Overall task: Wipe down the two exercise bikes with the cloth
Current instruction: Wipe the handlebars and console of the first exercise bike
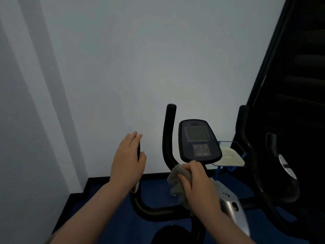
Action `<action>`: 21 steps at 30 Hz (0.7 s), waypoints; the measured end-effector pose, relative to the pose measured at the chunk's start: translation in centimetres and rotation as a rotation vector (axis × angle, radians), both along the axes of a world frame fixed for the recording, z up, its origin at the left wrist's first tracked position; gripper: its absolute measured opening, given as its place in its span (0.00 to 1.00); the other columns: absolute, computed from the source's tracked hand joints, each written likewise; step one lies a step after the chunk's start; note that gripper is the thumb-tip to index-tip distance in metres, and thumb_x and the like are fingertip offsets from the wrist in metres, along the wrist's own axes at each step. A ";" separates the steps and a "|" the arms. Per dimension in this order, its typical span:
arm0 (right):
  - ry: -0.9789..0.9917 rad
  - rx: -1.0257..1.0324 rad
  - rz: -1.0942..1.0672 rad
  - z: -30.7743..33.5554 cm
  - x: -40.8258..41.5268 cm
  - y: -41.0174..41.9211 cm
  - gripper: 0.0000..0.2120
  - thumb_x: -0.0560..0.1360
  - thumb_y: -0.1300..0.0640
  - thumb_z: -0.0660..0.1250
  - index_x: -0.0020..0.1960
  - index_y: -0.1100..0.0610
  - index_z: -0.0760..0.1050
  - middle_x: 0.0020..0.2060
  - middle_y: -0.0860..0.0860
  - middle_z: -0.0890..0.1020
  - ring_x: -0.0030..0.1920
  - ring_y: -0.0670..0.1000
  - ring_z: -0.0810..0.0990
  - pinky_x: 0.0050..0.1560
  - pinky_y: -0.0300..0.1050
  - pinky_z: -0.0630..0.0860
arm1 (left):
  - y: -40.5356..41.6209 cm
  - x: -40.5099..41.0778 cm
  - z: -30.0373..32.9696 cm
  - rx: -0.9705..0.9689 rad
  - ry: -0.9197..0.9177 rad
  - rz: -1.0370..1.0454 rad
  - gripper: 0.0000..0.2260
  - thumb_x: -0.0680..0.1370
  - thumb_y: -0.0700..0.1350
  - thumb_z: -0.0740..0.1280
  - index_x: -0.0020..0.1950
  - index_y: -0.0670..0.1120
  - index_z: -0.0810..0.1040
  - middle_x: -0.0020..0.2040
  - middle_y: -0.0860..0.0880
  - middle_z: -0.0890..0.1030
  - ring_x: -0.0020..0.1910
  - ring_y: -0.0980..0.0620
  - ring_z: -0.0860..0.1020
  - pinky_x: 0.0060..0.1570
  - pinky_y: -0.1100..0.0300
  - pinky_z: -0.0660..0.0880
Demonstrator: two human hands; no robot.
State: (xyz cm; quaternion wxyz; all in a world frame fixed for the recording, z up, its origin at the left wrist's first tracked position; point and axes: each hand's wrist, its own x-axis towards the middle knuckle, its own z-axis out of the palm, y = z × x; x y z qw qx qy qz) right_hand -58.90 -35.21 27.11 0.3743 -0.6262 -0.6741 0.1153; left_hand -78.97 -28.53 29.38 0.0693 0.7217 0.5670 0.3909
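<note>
Blue floor (158, 194) — exercise bike (228, 205) stands on it.

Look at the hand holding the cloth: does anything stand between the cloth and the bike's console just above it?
Nothing visible does. The right hand holds the cloth directly below the console, with no object between them.

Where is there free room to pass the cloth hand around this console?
Free: the gap between the upright handlebar and the console. Crowded: right of the console, where the blue tray sits close; below, the right hand holds the cloth.
</note>
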 end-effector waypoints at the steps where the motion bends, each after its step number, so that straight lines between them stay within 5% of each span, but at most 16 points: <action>1: -0.007 0.009 -0.002 0.1 -0.1 0.4 0.03 0.80 0.49 0.61 0.49 0.46 0.67 0.46 0.43 0.75 0.40 0.40 0.76 0.38 0.39 0.71 | 0.1 0.0 -0.3 0.001 0.011 0.003 0.25 0.80 0.40 0.61 0.77 0.45 0.60 0.77 0.49 0.60 0.76 0.53 0.56 0.73 0.63 0.49; 7: -0.041 0.065 -0.042 3.1 -3.7 6.6 0.07 0.80 0.48 0.61 0.50 0.51 0.67 0.49 0.46 0.73 0.42 0.48 0.76 0.38 0.47 0.72 | 0.8 0.1 -0.7 0.092 0.073 0.052 0.25 0.77 0.39 0.65 0.74 0.42 0.66 0.71 0.45 0.68 0.70 0.48 0.65 0.72 0.56 0.59; 12: 0.021 0.061 -0.052 0.9 -2.1 5.2 0.09 0.79 0.43 0.60 0.46 0.47 0.65 0.41 0.42 0.74 0.37 0.39 0.74 0.33 0.39 0.69 | 0.8 0.0 -1.1 0.112 0.063 0.058 0.25 0.75 0.39 0.66 0.72 0.42 0.68 0.69 0.45 0.71 0.68 0.47 0.67 0.71 0.52 0.62; 16: -0.023 0.072 -0.054 1.4 -2.4 6.3 0.10 0.79 0.44 0.60 0.47 0.50 0.66 0.43 0.45 0.75 0.39 0.45 0.76 0.39 0.51 0.76 | 1.2 -0.3 -1.2 0.123 0.093 0.046 0.26 0.74 0.39 0.68 0.72 0.42 0.68 0.68 0.45 0.71 0.68 0.46 0.68 0.71 0.52 0.62; 21: 0.029 0.116 -0.139 4.7 -3.5 10.4 0.09 0.80 0.46 0.60 0.50 0.52 0.66 0.49 0.49 0.75 0.44 0.52 0.77 0.43 0.52 0.75 | 1.0 -0.2 -1.0 0.106 0.108 0.053 0.26 0.73 0.37 0.68 0.71 0.41 0.69 0.68 0.44 0.72 0.67 0.44 0.70 0.69 0.49 0.65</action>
